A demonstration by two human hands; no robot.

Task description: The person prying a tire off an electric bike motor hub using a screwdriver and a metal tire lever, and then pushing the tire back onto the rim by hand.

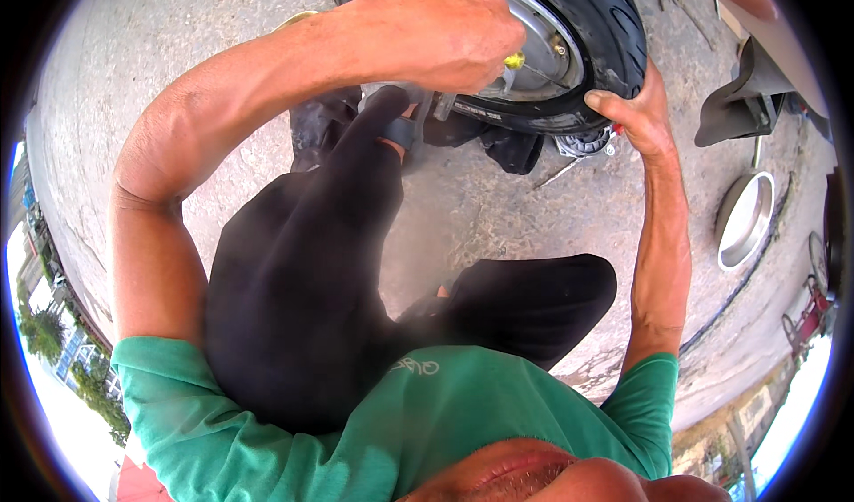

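Tyre on metal rim, over rough concrete floor. Probably heavy, stiff, grippy; best held at opposite tread edges. Right hand grasps tyre, thumb on sidewall. Left hand curled over rim; cannot tell whether fingers grip yellow piece. Rubber black, grooved; rim silvery, round.

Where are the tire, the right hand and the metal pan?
Tire (612, 35): head view, black rubber.
Right hand (644, 115): head view, its middle.
Metal pan (745, 220): head view, bare inside.
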